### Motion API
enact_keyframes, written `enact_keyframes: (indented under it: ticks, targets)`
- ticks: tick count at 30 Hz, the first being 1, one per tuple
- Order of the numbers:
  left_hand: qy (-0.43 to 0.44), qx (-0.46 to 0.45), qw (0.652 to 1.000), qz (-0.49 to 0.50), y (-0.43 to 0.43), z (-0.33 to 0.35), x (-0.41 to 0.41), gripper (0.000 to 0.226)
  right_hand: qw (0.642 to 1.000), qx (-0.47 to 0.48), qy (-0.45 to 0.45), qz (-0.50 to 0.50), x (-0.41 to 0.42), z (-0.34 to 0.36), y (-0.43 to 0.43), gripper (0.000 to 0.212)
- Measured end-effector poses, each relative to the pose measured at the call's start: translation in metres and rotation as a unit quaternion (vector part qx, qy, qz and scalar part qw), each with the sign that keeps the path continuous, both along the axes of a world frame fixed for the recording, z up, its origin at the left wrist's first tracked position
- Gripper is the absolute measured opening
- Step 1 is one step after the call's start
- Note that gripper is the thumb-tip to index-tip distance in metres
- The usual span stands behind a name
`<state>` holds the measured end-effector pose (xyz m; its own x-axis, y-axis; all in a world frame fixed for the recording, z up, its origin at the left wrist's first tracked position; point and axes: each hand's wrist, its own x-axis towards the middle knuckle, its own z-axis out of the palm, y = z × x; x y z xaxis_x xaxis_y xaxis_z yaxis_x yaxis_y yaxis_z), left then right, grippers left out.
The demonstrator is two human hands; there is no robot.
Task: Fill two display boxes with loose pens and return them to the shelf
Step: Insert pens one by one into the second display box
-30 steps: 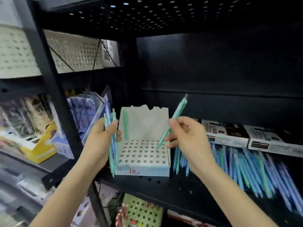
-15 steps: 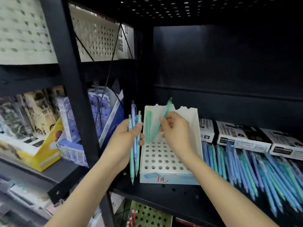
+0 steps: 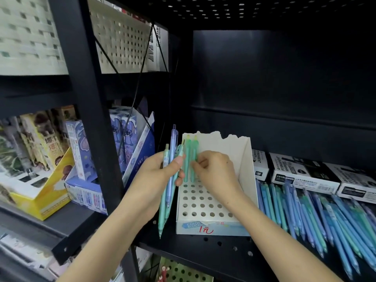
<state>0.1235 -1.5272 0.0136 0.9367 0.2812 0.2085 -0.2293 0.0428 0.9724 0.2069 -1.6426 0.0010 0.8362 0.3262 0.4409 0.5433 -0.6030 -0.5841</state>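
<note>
Cardboard, white, torn along the back edge, floor punched with rows of round holes, pale blue front strip with a red handwritten mark: found the display box (image 3: 245,159) standing at the left of the black perforated metal shelf (image 3: 213,247), open front toward the camera. Saw two slim matte green pens (image 3: 187,157) upright in the back-left holes, long axes vertical, clicker ends up, side by side against the back wall. Pinched the right one of the pair with the curled fingertips of the right hand (image 3: 217,174). Gripped a small bundle of pens (image 3: 167,200), teal and lilac, in the left hand (image 3: 152,178), thumb pressed across them, just left of the box; tips down, clickers up, slightly tilted. Saw many loose pens (image 3: 305,212), blue, teal and lilac plastic, lying flat on the shelf right of the box, tips toward the front edge. Noted black-and-white cartons of permanent markers (image 3: 301,171) behind them.
</note>
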Motion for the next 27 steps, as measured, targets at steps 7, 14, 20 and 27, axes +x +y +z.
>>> enact_keyframes:
  ticks: [7,14,20,27]
  targets:
    - [-0.011,0.024,0.999,-0.047,-0.002,0.004,-0.004,0.023,0.987,0.155,-0.01,0.03,-0.025,0.026,-0.017,0.018]
    - [-0.038,0.093,0.993,-0.054,-0.013,0.007,-0.008,0.013,0.967,0.228,0.066,0.092,-0.04,0.047,-0.03,0.019]
    - [-0.032,0.044,0.998,0.025,-0.006,0.012,-0.004,0.017,0.928,0.36,0.077,0.059,-0.028,0.077,-0.073,0.016]
    - [-0.03,0.041,0.998,0.022,-0.008,0.014,-0.007,0.015,0.975,0.217,0.044,0.011,-0.013,0.06,-0.056,0.019]
